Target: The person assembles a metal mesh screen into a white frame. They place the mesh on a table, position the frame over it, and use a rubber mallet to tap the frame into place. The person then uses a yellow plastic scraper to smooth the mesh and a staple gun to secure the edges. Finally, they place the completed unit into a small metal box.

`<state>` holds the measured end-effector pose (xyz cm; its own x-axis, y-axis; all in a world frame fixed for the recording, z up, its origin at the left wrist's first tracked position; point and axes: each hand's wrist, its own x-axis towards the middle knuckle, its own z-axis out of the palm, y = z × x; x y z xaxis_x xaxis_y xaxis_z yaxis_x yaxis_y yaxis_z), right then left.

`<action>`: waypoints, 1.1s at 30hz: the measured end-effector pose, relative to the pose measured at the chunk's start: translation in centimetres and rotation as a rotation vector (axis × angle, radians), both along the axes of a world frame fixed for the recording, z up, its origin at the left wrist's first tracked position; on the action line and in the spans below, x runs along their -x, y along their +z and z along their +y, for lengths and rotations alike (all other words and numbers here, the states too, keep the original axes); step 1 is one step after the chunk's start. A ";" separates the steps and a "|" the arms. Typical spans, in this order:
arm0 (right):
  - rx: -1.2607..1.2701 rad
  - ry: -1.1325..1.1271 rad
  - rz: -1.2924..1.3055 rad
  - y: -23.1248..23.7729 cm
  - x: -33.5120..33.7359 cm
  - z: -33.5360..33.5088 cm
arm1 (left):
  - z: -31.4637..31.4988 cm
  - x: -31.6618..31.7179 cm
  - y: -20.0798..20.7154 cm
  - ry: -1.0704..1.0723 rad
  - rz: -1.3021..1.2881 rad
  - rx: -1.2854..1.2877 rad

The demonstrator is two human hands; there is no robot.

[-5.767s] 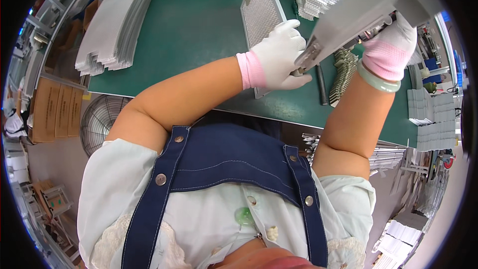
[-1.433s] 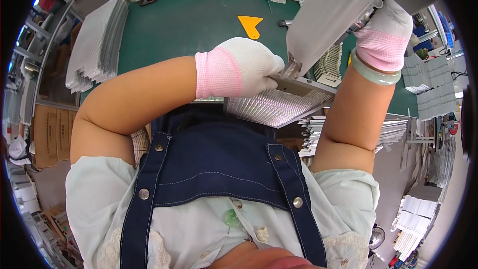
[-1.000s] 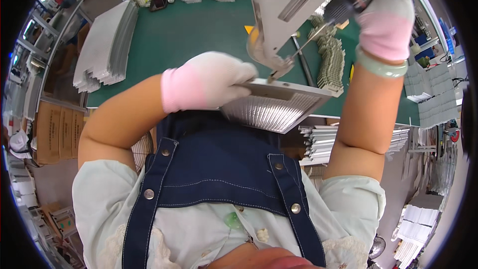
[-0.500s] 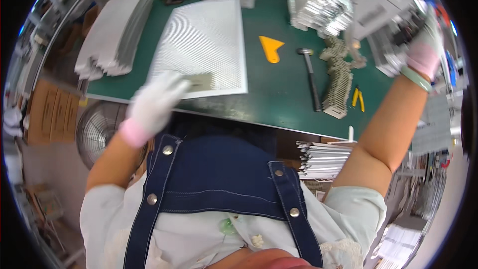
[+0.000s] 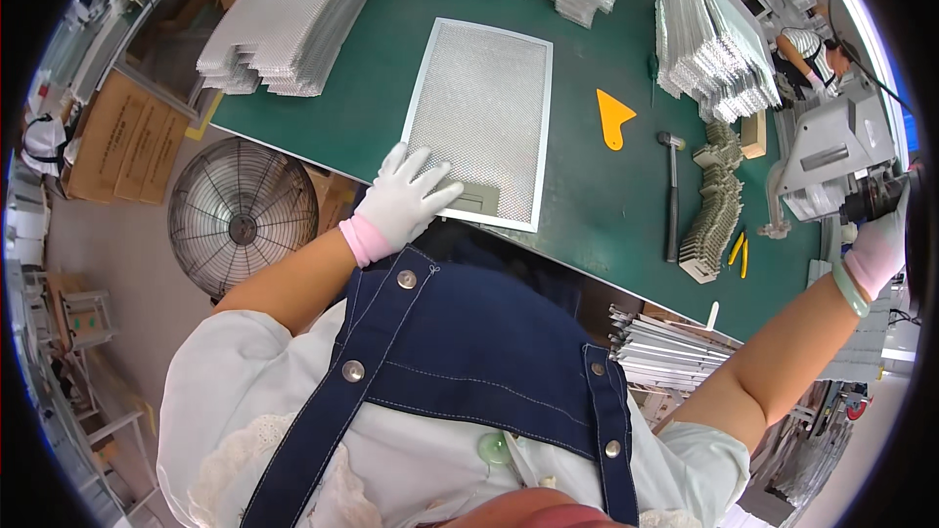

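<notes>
My left hand [image 5: 401, 198], in a white glove with a pink cuff, lies with spread fingers at the near left corner of a framed metal mesh panel [image 5: 479, 117]. Just beyond its fingertips is a grey-green rectangular plate [image 5: 476, 198] on the panel's near edge. At the far right rim, my gloved right hand [image 5: 880, 242] is beside the black cylindrical part [image 5: 871, 199] of a grey machine [image 5: 839, 137]. Its fingers are mostly hidden, so I cannot tell whether they grip that part.
On the green table [image 5: 577, 196] are a yellow scraper [image 5: 613, 119], a hammer [image 5: 671, 196], a row of grey-green plates [image 5: 712, 215] and yellow-handled pliers [image 5: 739, 252]. Mesh sheets [image 5: 298, 10] are stacked at the left, more [image 5: 714, 44] far right. A floor fan [image 5: 243, 220] stands at left.
The whole view has turned, so the table sits differently. My right hand has come lower, beside the machine's black part. My left hand's fingers are spread wider at the panel's corner.
</notes>
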<state>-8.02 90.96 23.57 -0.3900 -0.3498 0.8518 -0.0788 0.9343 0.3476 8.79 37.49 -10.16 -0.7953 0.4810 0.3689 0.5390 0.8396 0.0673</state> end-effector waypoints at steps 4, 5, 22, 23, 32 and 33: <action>0.761 0.352 0.049 -5.6 -2.6 -9.4 | -0.8 0.0 -2.0 0.043 -0.021 0.002; 0.656 0.425 0.197 -8.0 -2.9 -11.6 | -0.9 0.0 -2.4 0.047 -0.009 0.000; 0.395 -0.451 -1.125 -32.7 4.9 -22.8 | -2.8 10.3 1.2 -0.100 -0.185 -0.134; 0.453 -0.415 -1.177 -33.5 6.4 -23.2 | -2.0 12.5 0.8 -0.082 -0.171 -0.134; 0.667 0.050 -1.019 -32.6 7.9 -28.0 | 1.2 22.3 -3.8 0.218 -0.093 -0.151; 0.543 0.089 -0.922 -31.5 6.7 -30.4 | 1.2 22.2 -3.6 0.213 -0.051 -0.187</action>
